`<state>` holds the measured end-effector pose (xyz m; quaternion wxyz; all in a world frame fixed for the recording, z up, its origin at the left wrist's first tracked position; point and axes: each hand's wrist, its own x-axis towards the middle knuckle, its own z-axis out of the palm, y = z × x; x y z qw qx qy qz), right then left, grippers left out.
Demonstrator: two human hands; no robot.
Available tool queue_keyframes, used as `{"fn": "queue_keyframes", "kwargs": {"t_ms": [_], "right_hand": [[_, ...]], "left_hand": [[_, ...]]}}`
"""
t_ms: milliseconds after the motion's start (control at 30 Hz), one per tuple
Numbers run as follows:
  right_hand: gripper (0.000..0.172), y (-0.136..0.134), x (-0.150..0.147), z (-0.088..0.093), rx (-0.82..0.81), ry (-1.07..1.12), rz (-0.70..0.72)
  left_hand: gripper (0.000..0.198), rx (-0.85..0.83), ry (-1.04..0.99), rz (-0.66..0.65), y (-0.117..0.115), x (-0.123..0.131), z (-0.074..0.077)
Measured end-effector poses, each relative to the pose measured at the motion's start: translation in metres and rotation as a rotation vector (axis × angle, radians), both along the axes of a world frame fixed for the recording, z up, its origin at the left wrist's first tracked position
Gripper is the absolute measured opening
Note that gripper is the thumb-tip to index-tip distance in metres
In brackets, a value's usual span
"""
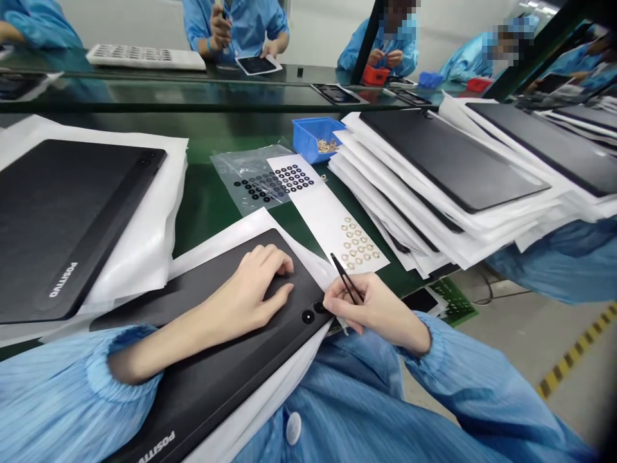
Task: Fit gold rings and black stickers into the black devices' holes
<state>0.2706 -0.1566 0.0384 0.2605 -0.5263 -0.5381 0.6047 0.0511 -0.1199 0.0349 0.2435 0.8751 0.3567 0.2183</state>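
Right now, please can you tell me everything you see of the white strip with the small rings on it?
The white strip is a long, paper-like backing sheet lying flat on the green bench surface. Its far end carries neat rows of black rings, and its near end carries rows of gold-coloured rings, with a bare stretch between them. Its far corner appears to lie over a clear plastic bag.

Head-worn view, looking forward and steeply down from above the wearer's chest. Nearest, at lower centre, are the left hand [245, 296] and right hand [371, 305] over a black tablet case [212, 366]. The green tabletop [212, 206] crosses mid-frame; a glass shelf [159, 96] and a co-worker [236, 29] lie farther off, along the top edge.
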Motion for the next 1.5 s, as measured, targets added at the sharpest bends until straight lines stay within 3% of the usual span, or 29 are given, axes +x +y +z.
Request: {"fn": "queue_keyframes", "kwargs": {"t_ms": [300,400,533,667,767,867,967,1167,1333,1500], "right_hand": [[0.01,-0.004,-0.006,0.006,0.08,-0.195,0.003],[0.014,-0.008,-0.008,0.009,0.23,-0.324,0.016],[0.026,-0.016,-0.013,0.008,0.563,-0.459,-0.005],[0.021,-0.021,-0.011,0.003,0.654,-0.396,-0.029],[0.017,-0.021,-0.004,-0.002,0.616,-0.276,-0.178],[0.041,-0.02,0.002,-0.007,0.64,-0.09,-0.384],[0.057,-0.02,0.002,-0.011,0.59,0.042,-0.414],[0.009,-0.021,-0.002,-0.018,0.552,0.14,-0.258],[0.004,-0.022,0.001,-0.022,0.677,0.052,-0.251],[0.003,-0.022,0.0,-0.022,0.684,0.054,-0.249]], "left_hand": [[0.003,0.015,0.035,-0.028,-0.001,0.0,0.0],[0.004,0.012,0.05,-0.031,-0.001,0.0,0.0],[0.004,0.025,0.053,-0.036,0.0,0.0,-0.001],[0.008,0.06,0.061,-0.077,-0.007,0.0,0.001],[0.017,0.121,0.113,-0.208,-0.017,-0.001,0.004],[0.028,0.209,0.2,-0.329,-0.025,0.0,0.005],[0.037,0.261,0.235,-0.353,-0.027,0.0,0.006],[0.041,0.259,0.255,-0.357,-0.024,0.001,0.008],[0.039,0.241,0.265,-0.358,-0.023,0.001,0.008],[0.038,0.234,0.277,-0.356,-0.024,0.001,0.009]]}}
